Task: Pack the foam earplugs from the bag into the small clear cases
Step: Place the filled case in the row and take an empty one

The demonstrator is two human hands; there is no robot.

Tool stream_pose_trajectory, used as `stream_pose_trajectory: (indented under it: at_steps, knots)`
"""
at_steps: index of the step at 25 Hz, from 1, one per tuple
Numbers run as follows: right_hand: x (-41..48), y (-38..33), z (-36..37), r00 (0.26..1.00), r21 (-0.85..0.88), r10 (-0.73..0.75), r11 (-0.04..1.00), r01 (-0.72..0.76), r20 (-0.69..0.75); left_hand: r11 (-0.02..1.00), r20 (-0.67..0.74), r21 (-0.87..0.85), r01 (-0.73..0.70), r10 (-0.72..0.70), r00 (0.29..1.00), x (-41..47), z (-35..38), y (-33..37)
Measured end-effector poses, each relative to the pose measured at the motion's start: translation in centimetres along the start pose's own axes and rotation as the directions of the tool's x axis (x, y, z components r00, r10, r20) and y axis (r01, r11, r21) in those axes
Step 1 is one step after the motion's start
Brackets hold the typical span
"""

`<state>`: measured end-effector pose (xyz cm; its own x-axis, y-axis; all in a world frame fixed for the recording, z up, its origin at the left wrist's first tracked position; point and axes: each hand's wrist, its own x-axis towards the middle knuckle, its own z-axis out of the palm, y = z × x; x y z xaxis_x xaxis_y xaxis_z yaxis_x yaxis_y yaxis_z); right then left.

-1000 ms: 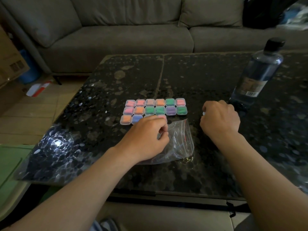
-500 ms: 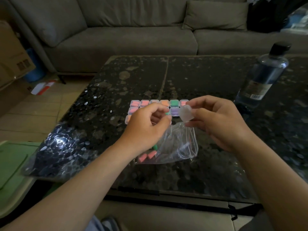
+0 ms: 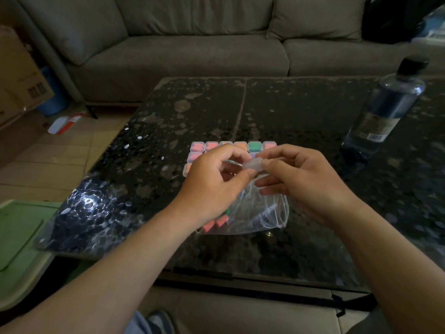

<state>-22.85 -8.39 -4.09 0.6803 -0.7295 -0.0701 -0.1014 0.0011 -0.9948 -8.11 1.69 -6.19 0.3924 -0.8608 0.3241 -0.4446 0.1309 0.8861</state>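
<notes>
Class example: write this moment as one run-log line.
left hand pinches clear case | right hand holds it too | bag on table | filled cases behind

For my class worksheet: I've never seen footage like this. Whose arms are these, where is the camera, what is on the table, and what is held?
No machine here: a person wears a camera on the head, so you look down at their own arms. The right hand pinches a small clear case; the left hand curls its fingers round the case's other end. Below them, on the dark speckled table, lies a clear bag with a few foam earplugs. Behind sit rows of filled cases, and a water bottle stands to the right.
</notes>
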Motion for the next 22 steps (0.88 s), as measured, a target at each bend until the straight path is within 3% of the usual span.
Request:
stream_pose_trajectory:
  at_steps: [7, 17, 22]
  knots:
    - [-0.07, 0.15, -0.09, 0.998, -0.035, -0.054, 0.998, 0.055, 0.024, 0.997, -0.005, -0.07, -0.027, 0.027, 1.0, -0.01, 0.06, 0.03]
    - [0.14, 0.67, 0.31, 0.993, -0.042, -0.115, 0.992, 0.117, 0.039, 0.996, -0.013, 0.019, -0.083, 0.084, 0.996, 0.01, 0.01, -0.67]
    - [0.29, 0.96, 0.51, 0.994, -0.017, -0.109, 0.994, 0.11, 0.029, 0.999, -0.041, 0.021, -0.026, 0.027, 0.999, 0.03, 0.43, -0.44]
